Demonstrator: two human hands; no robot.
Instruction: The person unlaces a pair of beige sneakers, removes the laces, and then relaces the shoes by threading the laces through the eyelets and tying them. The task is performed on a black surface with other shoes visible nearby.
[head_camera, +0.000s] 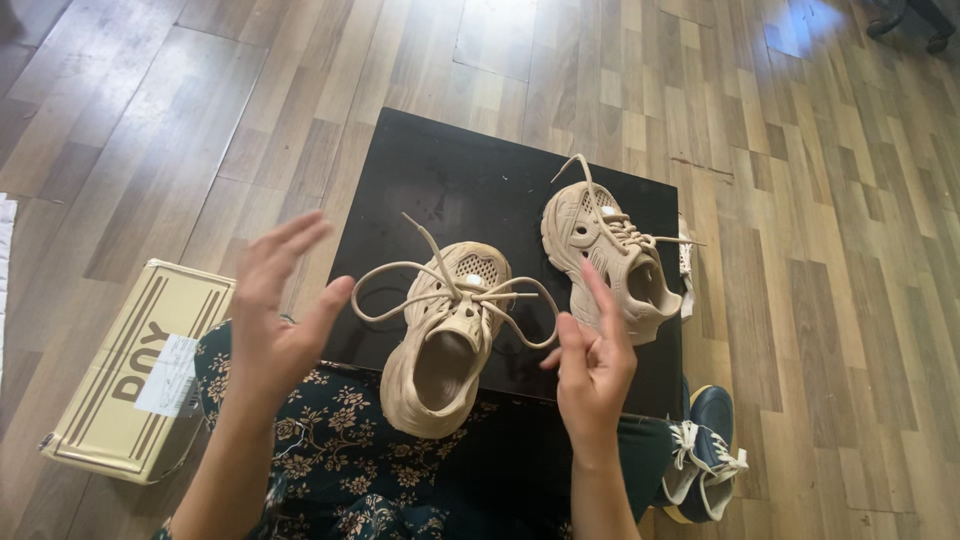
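Two beige perforated shoes with beige laces sit on a black board. The nearer shoe (445, 340) has its laces tied in a loose bow and overhangs the board's near edge. The farther shoe (605, 260) lies at the right. My left hand (275, 310) hovers open to the left of the nearer shoe, fingers spread, touching nothing. My right hand (592, 360) is raised between the two shoes, fingers apart, close to the bow's right loop; it holds nothing that I can see.
The black board (450, 180) lies on a wooden plank floor. A tan shoebox (135, 375) sits at the left. A dark floral garment (350, 460) covers my lap. A navy and white shoe (705, 455) lies at the lower right.
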